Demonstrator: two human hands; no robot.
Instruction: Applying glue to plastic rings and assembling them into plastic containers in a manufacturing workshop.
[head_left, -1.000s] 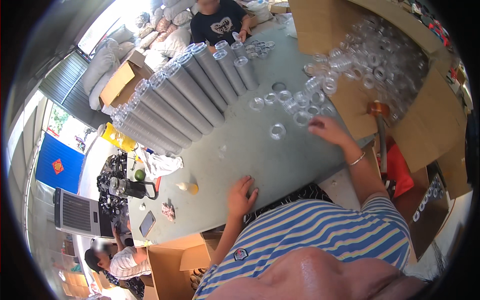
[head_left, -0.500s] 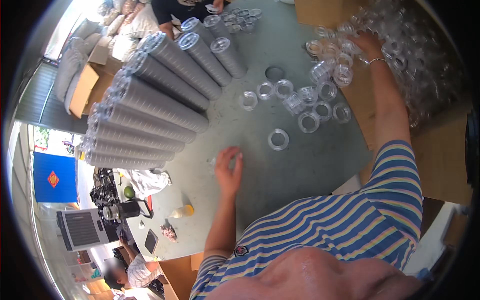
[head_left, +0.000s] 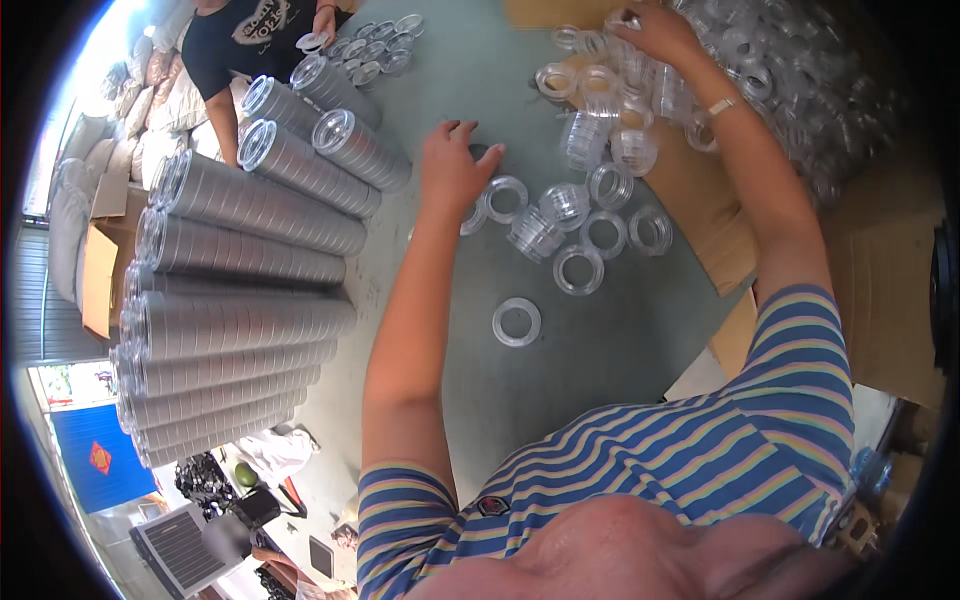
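My left hand (head_left: 455, 165) reaches out over the grey-green table (head_left: 560, 350), fingers curled down onto a clear plastic lid ring (head_left: 478, 212) at the edge of a loose cluster of clear rings and small lid stacks (head_left: 570, 215). One clear ring (head_left: 516, 321) lies alone nearer to me. My right hand (head_left: 655, 35) is stretched far forward into a heap of clear lids (head_left: 780, 70) spilling from a cardboard box, its fingers closed among them; what it grips is not clear.
Long nested stacks of clear cups (head_left: 250, 260) lie side by side on the table's left half. Another person (head_left: 255, 35) in a dark shirt handles lids (head_left: 375, 45) at the far end. Cardboard boxes (head_left: 880, 300) stand at the right; sacks and clutter on the floor at left.
My left hand has moved forward from the bare table near me up to the cluster of rings. My right hand stays in the lid heap. The view has shifted closer to the table.
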